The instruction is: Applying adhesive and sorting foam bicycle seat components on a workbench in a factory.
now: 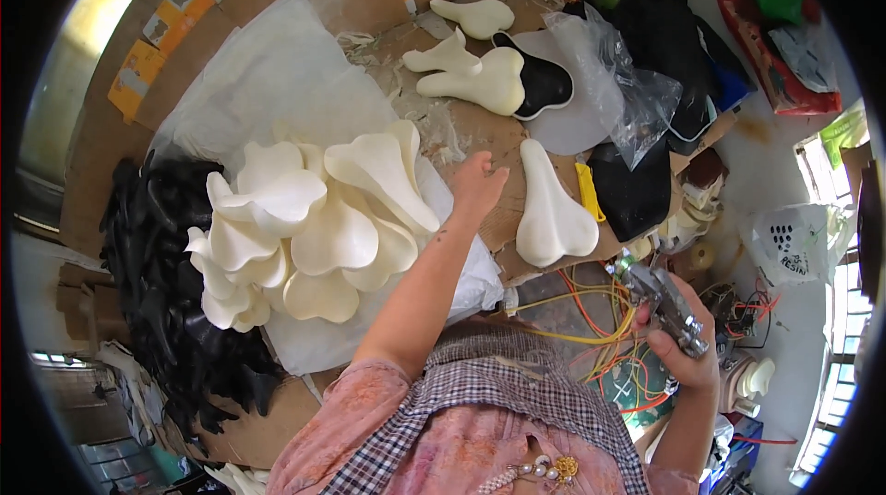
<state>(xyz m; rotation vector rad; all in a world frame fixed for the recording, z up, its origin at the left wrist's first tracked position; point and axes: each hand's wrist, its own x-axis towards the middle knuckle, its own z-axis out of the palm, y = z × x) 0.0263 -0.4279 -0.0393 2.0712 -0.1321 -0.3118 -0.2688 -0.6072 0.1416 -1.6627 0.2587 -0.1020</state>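
My left hand (480, 185) hovers over the cardboard-covered table with nothing visible in it, its fingers loosely bent and a little apart. Just right of it lies a cream foam bicycle saddle pad (552, 209). My right hand (685, 333) is closed around a grey metal hand tool (666, 299) with a greenish end; its exact kind is unclear. Left of my left forearm, a heap of cream foam saddle pads (337, 232) rests on a white sheet (277, 71). Beyond the left hand, several more pads (475, 80) lie beside a black saddle piece (546, 80).
A pile of black, limp pieces (161, 283) lies at the far left. Yellow and orange hoses (591, 324) hang beyond the table edge near my right hand. A yellow-handled object (589, 190), a black sheet (637, 183) and clear plastic bags (614, 80) occupy the table's right side.
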